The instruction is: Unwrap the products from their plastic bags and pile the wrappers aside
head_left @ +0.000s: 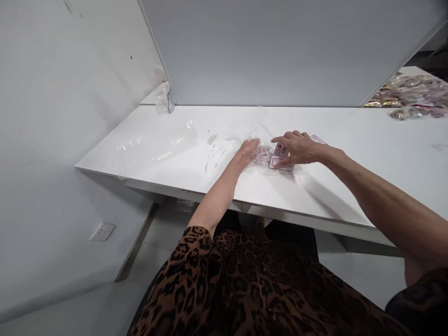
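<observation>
A crumpled clear plastic bag (263, 155) lies on the white table in front of me, with small shiny pinkish things showing through it. My left hand (248, 149) is closed on the bag's left side, its fingertips partly lost in the plastic. At the bag's right end are white cards with red print (279, 162). My right hand (297, 148) holds these, thumb low on the front card and index finger stretched above. Another red-and-white card (318, 139) shows behind that hand, partly hidden.
Clear plastic film (157, 149) is spread over the left of the white table (350, 186). A small plastic packet (166, 100) stands at the back left corner. Several shiny bagged items (416, 93) are heaped at the far right, past the grey upright panel (273, 56).
</observation>
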`<act>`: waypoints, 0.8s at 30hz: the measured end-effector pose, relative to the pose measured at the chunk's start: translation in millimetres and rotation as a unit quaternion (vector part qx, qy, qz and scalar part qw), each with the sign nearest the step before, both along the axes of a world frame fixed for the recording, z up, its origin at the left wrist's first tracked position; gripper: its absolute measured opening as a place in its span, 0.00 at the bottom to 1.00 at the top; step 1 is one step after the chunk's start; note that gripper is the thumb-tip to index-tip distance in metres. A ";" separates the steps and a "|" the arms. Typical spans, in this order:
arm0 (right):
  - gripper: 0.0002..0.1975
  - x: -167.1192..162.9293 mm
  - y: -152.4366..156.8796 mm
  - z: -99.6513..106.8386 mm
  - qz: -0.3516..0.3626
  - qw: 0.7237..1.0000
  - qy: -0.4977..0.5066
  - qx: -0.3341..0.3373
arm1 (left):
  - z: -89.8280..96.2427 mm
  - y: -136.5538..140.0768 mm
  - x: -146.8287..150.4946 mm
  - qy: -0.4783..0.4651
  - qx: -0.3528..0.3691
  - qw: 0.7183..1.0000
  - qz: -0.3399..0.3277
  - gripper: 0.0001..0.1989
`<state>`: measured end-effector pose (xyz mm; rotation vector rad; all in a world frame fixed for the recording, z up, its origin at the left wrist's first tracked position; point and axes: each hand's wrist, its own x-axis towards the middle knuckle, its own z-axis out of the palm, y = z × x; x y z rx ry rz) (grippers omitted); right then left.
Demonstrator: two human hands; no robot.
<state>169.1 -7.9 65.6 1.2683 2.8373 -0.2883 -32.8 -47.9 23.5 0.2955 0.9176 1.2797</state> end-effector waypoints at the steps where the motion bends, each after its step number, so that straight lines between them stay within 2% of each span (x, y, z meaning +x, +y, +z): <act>1: 0.52 6.5 -6.3 -1.1 -0.007 1.000 0.011 0.013 | 2.1 -0.7 0.3 0.028 -0.007 1.000 -0.006 0.05; 6: 0.36 40.2 -47.1 -12.5 -0.028 0.993 0.080 0.084 | 13.1 -6.1 0.4 0.129 -0.003 0.992 -0.004 0.07; 10: 0.22 60.9 -77.8 -30.8 -0.047 0.988 0.111 0.098 | 17.1 -8.0 1.5 0.150 0.003 0.989 -0.004 0.06; 15: 0.20 68.7 -99.3 -45.9 -0.082 0.974 0.152 0.146 | 18.1 -6.3 2.6 0.158 -0.004 0.987 0.030 0.03; 20: 0.17 62.3 -113.2 -38.4 -0.078 0.961 0.215 0.155 | 18.5 -2.9 -0.8 0.159 -0.005 0.985 0.072 0.00; 24: 0.13 79.7 -127.1 -34.9 -0.142 0.914 0.359 0.123 | 21.3 3.3 -9.1 0.121 -0.005 0.975 0.185 0.04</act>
